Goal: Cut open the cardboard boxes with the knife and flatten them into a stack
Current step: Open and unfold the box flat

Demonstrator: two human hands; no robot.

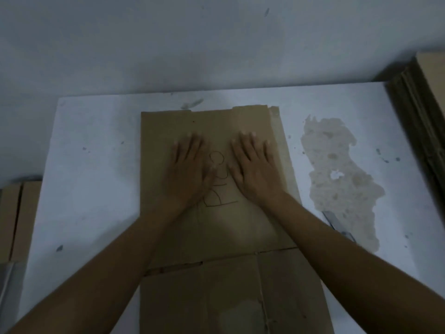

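Observation:
A flattened brown cardboard box (216, 239) lies lengthwise on the white table (96, 165), with pen marks drawn on its middle. My left hand (189, 168) and my right hand (252, 165) both press flat on the cardboard, fingers straight, either side of the marks. The box's flaps lie spread toward me at the bottom of the view. A metal knife (338, 225) lies on the table to the right of the box, partly hidden behind my right forearm.
A stack of flattened cardboard (419, 112) stands at the right edge. Brown boxes (16, 218) sit off the table's left side. A rough worn patch (342, 174) marks the tabletop on the right. A pale wall rises behind the table.

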